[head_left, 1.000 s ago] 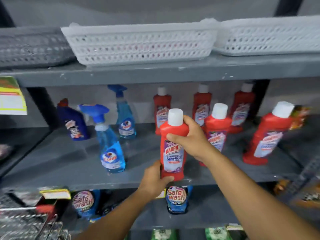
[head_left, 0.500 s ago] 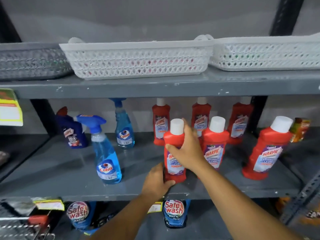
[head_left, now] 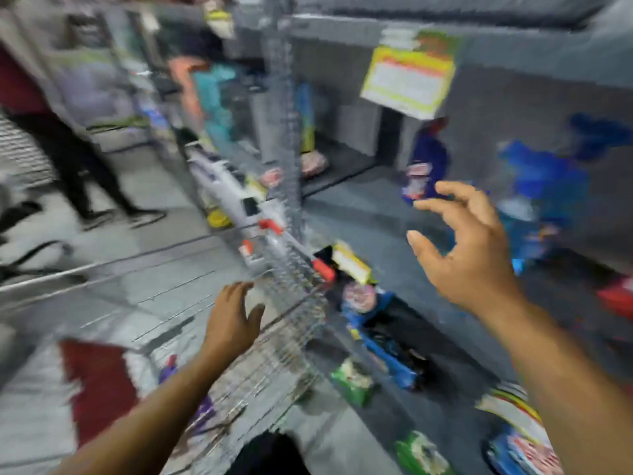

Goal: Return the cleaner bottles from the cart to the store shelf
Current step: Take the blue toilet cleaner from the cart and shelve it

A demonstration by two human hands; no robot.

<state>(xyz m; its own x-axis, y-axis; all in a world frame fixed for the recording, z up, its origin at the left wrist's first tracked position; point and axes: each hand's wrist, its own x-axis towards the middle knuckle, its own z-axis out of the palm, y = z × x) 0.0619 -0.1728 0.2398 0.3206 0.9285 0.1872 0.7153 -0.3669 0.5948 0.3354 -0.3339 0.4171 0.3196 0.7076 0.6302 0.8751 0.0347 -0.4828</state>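
The view is blurred by a fast turn to the left. My right hand [head_left: 466,255] hangs open in front of the grey shelf [head_left: 363,207], fingers spread, holding nothing. My left hand [head_left: 233,320] is open too, lower down, over the wire cart [head_left: 291,323] with red corner caps. On the shelf at the right I make out a dark blue bottle [head_left: 428,166] and blue spray bottles [head_left: 548,186]. A red bottle [head_left: 616,299] shows at the right edge. A red and white shape [head_left: 99,378] lies in the cart at lower left; I cannot tell what it is.
Another person's dark legs [head_left: 85,173] stand in the aisle at the left. A yellow price tag [head_left: 407,77] hangs from the upper shelf. Blue and green packs [head_left: 373,337] fill the lower shelves. Grey floor tiles [head_left: 137,269] lie beyond the cart.
Both hands have let go of the red bottle, which stays on the shelf. The view has swung left and down toward the cart, and both hands have come away open.
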